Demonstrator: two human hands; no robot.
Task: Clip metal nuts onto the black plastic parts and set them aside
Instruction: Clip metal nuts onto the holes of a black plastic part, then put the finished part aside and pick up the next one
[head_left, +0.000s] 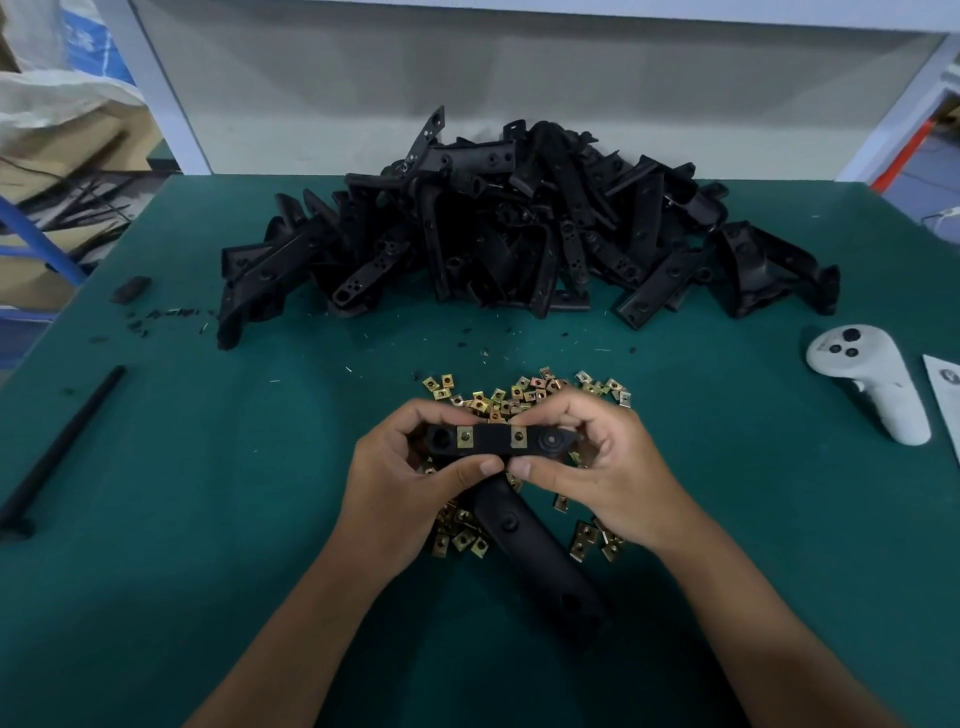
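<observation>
Both hands hold one black plastic part (493, 439) above the green table (208, 467), its short bar level and its long leg (540, 551) pointing toward me. My left hand (400, 483) grips the bar's left end, thumb under its middle. My right hand (608, 467) grips the right end, thumb beside the left thumb. Two brass metal nuts sit clipped on the bar, one at the left (466, 437) and one at the right (518, 436). Loose brass nuts (524, 391) lie scattered under and behind my hands. A big heap of black plastic parts (519, 228) fills the back of the table.
A white hand controller (867, 379) lies at the right, with a paper sheet (943, 389) beside it at the edge. A black rod (62, 447) lies at the left edge and a small black block (130, 289) farther back. Plastic crumbs dot the mat.
</observation>
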